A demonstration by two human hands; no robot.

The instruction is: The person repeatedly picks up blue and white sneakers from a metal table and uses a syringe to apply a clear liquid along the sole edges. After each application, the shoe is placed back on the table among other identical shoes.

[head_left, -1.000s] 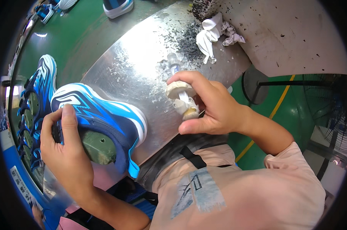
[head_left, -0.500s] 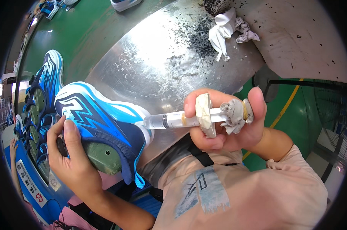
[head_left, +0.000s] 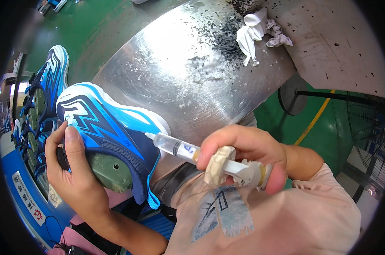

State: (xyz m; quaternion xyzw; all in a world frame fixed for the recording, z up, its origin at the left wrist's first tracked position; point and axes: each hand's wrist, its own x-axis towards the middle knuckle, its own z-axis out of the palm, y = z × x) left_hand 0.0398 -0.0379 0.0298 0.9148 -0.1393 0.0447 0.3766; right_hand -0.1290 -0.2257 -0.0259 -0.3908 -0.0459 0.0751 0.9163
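Observation:
A blue and white sports shoe [head_left: 107, 127] with a green last inside rests on the steel table's near edge. My left hand [head_left: 73, 170] grips it at the collar and side. My right hand [head_left: 247, 157] holds a clear syringe [head_left: 179, 148] crusted with dried glue around the plunger. The syringe tip touches the shoe at the heel, just above the white sole.
The round steel table [head_left: 192, 72] carries black specks and dried residue. A crumpled white rag [head_left: 254, 34] lies at its far edge. More blue shoes [head_left: 43, 97] stand in a row on a rack at the left. A fan [head_left: 370, 127] sits on the green floor at right.
My right hand has left the table surface, raised the syringe and brought its tip to the shoe's heel. My left hand has kept hold of the shoe.

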